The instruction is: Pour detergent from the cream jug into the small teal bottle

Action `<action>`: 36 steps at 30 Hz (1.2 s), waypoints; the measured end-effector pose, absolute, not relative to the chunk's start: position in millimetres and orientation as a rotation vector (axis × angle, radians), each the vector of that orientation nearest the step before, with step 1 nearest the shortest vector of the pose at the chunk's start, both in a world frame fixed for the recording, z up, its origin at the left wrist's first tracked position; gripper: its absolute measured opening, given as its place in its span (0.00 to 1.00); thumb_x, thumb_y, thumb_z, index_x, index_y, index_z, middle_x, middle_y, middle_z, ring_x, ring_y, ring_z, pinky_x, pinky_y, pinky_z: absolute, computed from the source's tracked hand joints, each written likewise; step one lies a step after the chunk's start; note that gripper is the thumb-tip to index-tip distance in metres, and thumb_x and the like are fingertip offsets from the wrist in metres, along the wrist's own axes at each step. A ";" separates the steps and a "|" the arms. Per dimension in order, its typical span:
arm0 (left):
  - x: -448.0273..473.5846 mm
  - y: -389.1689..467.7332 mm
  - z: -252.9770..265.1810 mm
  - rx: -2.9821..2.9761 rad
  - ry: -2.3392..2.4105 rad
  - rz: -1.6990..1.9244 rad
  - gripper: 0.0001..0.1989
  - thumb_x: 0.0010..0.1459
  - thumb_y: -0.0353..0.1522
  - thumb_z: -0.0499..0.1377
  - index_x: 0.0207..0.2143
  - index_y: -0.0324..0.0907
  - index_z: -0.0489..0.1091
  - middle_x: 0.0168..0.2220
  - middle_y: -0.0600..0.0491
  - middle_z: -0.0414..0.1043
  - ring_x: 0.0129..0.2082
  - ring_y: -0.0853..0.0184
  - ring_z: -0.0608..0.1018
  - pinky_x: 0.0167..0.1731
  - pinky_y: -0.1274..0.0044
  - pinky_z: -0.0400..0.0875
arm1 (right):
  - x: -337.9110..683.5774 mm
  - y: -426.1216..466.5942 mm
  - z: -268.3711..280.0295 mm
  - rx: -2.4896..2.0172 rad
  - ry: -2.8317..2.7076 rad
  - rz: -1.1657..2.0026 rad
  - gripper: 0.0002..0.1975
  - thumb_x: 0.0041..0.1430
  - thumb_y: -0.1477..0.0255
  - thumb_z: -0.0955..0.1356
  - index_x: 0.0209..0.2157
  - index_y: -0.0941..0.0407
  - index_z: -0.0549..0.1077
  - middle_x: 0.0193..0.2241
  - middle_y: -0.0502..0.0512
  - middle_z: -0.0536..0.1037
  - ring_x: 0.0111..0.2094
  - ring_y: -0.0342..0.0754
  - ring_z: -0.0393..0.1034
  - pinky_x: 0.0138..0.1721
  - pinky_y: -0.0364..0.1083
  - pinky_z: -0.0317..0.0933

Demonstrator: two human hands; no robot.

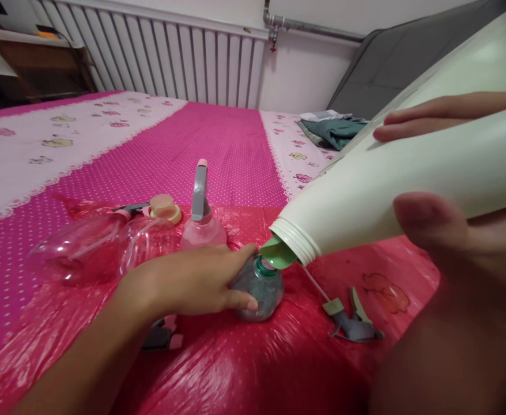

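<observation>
The left hand [192, 282] grasps a small round bottle [261, 297] at mid-scene, fingers behind it and thumb pressed on its near side. The bottle stands on a red plastic sheet [218, 369], its green-ringed mouth uncapped. The right hand [486, 242] clasps a large pale jug [365, 202], fingers laid over its upper side and thumb against the near side. The jug is tilted down to the left, its green spout [281, 253] right at the bottle's mouth; whether they touch I cannot tell.

To the right of the bottle lies a grey spray head [352, 325] with a thin tube. Beyond the left hand, a pink spray bottle [203, 230] stands upright, and farther left a clear bottle [75, 253] lies on its side. Folded clothes [337, 131] lie at the far right, and a white radiator [170, 55] lines the far wall.
</observation>
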State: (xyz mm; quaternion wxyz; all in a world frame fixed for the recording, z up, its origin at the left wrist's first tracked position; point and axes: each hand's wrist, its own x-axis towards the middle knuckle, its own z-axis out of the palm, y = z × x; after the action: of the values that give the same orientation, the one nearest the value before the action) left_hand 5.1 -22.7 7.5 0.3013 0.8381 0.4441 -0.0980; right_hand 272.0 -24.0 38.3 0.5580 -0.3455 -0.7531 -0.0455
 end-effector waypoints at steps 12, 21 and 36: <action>3.3 -20.5 3.9 2.200 1.168 -0.256 0.30 0.61 0.46 0.60 0.62 0.44 0.67 0.47 0.46 0.81 0.41 0.53 0.82 0.36 0.72 0.69 | 282.9 -12.6 33.8 -0.737 -1.814 -0.112 0.27 0.49 0.60 0.76 0.48 0.60 0.79 0.48 0.55 0.76 0.50 0.43 0.75 0.48 0.42 0.71; 1.2 -19.5 -0.7 2.176 1.146 -0.231 0.31 0.61 0.47 0.60 0.63 0.44 0.66 0.47 0.46 0.81 0.43 0.52 0.82 0.39 0.70 0.70 | 269.5 -26.4 37.5 -0.796 -1.740 -0.111 0.28 0.47 0.53 0.77 0.44 0.58 0.80 0.49 0.54 0.76 0.50 0.46 0.75 0.43 0.45 0.68; 3.3 -20.2 1.9 2.151 1.172 -0.239 0.32 0.61 0.47 0.62 0.63 0.44 0.66 0.49 0.45 0.81 0.45 0.49 0.82 0.41 0.68 0.72 | 274.0 -21.9 36.1 -0.745 -1.761 -0.133 0.28 0.46 0.55 0.77 0.44 0.60 0.80 0.47 0.56 0.76 0.49 0.47 0.75 0.41 0.45 0.66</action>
State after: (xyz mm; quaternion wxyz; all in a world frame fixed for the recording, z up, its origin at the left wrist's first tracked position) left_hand 3.3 -20.2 1.9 0.3336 0.8238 0.4490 -0.0915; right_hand 274.0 -21.9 36.1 0.5747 -0.3181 -0.7518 -0.0570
